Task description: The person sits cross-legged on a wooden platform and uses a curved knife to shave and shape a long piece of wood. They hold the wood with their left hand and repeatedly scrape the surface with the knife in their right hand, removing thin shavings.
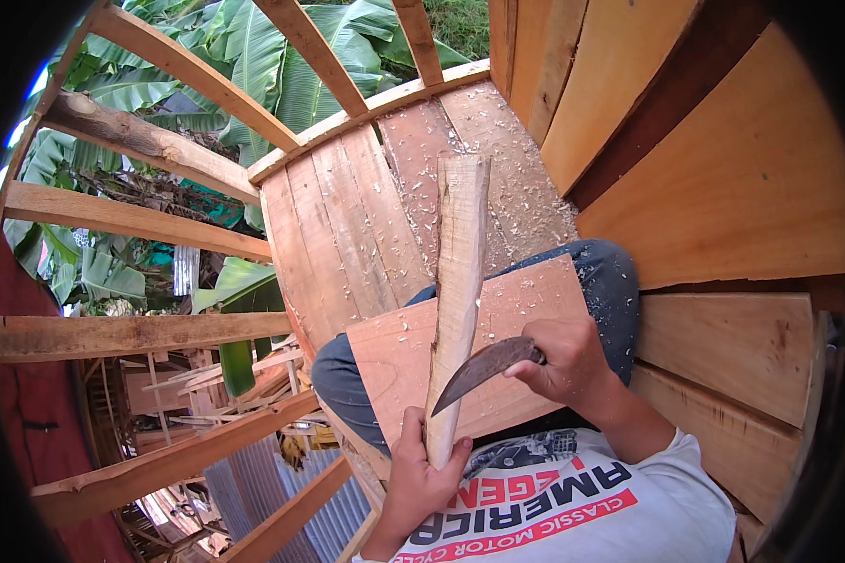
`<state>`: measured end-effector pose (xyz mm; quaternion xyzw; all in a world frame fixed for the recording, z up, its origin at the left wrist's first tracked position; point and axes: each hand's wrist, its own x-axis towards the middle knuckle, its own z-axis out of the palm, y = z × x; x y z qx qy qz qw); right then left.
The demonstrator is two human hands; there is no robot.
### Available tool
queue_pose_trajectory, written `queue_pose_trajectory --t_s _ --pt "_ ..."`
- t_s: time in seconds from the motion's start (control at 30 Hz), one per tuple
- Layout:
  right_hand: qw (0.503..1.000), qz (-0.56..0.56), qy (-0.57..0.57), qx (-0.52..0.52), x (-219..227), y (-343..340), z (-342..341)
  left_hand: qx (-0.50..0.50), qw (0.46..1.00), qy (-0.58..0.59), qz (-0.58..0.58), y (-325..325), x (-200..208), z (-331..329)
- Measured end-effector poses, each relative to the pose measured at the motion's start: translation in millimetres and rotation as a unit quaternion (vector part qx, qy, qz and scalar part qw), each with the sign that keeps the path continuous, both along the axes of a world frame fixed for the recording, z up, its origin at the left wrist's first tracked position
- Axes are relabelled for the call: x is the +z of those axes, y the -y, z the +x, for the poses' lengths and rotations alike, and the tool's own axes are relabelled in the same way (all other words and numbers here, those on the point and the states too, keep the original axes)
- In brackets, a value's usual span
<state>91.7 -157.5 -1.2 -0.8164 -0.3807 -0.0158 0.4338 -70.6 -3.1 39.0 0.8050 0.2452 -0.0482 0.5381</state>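
My left hand (422,474) is closed around the near end of a long, pale piece of wood (460,244). The wood points away from me and widens toward its far end. In my right hand (565,361) is a knife with a dark, curved blade (483,371); the fist hides most of its handle. The blade lies across the near part of the wood, its tip pointing left and toward me. Under the wood, a flat reddish board (535,305) rests across my lap, with a few shavings on it.
Wood shavings (526,202) litter the plank floor (347,225) ahead. A slatted wooden railing (150,220) runs along the left, with banana leaves (282,66) beyond it. Plank walls (714,178) stand close on the right. Corrugated metal sheets (286,493) lie below at the left.
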Motion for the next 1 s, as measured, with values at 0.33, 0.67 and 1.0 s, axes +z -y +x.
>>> queue_pose_trajectory --t_s 0.33,0.67,1.0 --pt "0.994 -0.053 0.085 -0.045 -3.9 3.6 14.0 -0.002 0.998 -0.046 0.039 4.0 14.4 4.4" --pt "0.967 0.042 -0.06 -0.246 2.8 35.5 62.7 -0.039 0.998 -0.034 0.022 5.2 1.1 -9.5" --pt "0.998 -0.032 -0.006 -0.049 -9.9 8.0 5.6 -0.027 0.999 -0.034 0.02 6.2 2.7 10.2"
